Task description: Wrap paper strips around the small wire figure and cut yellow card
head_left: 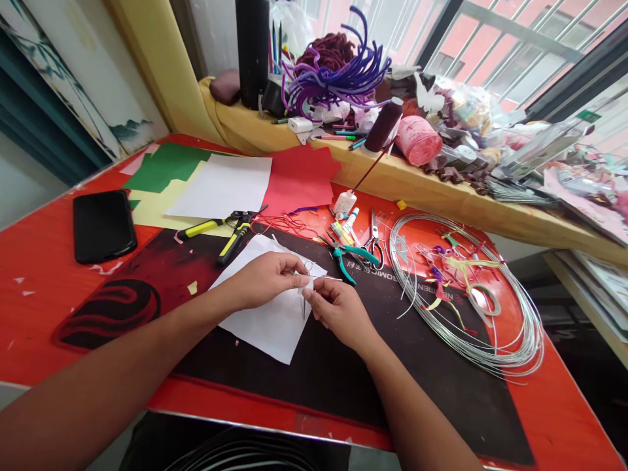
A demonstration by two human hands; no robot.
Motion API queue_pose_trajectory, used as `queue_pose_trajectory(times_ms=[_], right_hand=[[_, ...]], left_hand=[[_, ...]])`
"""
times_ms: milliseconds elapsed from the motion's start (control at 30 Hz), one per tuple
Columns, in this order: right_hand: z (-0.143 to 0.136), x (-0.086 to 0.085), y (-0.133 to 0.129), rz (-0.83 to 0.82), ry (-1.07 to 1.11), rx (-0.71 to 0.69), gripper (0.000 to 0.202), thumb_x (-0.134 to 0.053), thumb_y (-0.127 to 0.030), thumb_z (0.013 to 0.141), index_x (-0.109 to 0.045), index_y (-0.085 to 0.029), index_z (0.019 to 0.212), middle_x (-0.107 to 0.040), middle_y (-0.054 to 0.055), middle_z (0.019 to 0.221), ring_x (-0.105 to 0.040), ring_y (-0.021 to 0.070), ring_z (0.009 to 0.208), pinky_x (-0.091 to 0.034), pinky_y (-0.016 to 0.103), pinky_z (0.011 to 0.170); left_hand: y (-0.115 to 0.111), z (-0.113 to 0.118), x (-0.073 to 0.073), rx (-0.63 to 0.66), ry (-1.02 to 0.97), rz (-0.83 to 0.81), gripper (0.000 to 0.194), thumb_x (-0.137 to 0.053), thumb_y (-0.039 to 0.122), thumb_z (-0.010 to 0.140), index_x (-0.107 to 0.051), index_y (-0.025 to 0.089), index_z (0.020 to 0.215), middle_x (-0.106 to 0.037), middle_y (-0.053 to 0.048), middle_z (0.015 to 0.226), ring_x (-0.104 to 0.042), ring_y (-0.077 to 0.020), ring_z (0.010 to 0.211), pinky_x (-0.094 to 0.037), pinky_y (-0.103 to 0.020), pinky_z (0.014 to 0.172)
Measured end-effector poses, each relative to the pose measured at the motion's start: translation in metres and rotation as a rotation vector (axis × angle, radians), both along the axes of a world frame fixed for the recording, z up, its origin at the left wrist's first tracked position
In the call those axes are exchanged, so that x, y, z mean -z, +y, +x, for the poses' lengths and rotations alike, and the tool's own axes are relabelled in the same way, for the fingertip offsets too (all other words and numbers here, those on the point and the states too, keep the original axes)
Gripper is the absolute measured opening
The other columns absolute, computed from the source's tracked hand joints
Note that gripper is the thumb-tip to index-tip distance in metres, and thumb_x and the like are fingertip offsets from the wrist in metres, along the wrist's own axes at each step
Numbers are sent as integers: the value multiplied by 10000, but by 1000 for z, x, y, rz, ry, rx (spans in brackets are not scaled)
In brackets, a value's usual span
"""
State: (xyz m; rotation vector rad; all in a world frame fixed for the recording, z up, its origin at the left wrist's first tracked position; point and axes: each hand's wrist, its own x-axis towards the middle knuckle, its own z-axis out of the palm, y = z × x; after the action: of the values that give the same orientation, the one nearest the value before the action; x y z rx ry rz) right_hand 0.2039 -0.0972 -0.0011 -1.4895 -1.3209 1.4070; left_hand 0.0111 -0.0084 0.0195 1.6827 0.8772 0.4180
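Observation:
My left hand (pixel 265 278) and my right hand (pixel 343 311) meet over a white sheet of paper (pixel 267 335), both with closed fingertips. Between them is a small piece of white paper (pixel 307 286), pinched from either side. Thin wire (pixel 333 279) sticks out beside it, with a small loop just above my left fingertips. How paper and wire join is hidden by my fingers. Teal-handled pliers (pixel 348 255) lie just beyond my right hand. Yellow-and-black wire strippers (pixel 230 235) rest behind my left hand.
A coil of silvery wire (pixel 417 307) with a tape roll (pixel 483 301) inside lies right on the black mat (pixel 353 373). Scissors (pixel 375 239) and a glue bottle (pixel 345 203) stand behind. A phone (pixel 104 226) and coloured paper (pixel 299 176) are left. The crowded windowsill (pixel 441 183) borders the back.

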Motion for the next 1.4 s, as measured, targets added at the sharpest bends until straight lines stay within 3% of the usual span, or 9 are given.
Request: queue_pose_trajectory(times_ms=[400,900,1400], right_hand=[[0,2,-1,-11,48,48,429,-729,-639,912,-666,-216,956,-577,-52,588,-416,106,434,-313,229,403],[1,3,-1,-10,45,44,380,-747,-592,911,-645,-227,881,-574,-53,580,-396,99,422,-300,223,395],[0,0,-2,-6,7,39,378,-735,-597,914,-654,-231,869,-577,-43,582,-420,112,435,-311,235,405]], left_hand=[[3,-2,-2,-44,-7,9,311,-700,502,852,-736,193,860,-612,10,732,-532,-178,717,-386,-292,654],[4,-2,-1,-44,0,-21,327,-718,505,840,-751,180,854,-603,7,707,-519,-170,682,-378,-283,621],[5,-3,5,-28,-53,-81,322,-733,502,838,-750,181,844,-690,-21,797,-591,-187,754,-429,-293,690]])
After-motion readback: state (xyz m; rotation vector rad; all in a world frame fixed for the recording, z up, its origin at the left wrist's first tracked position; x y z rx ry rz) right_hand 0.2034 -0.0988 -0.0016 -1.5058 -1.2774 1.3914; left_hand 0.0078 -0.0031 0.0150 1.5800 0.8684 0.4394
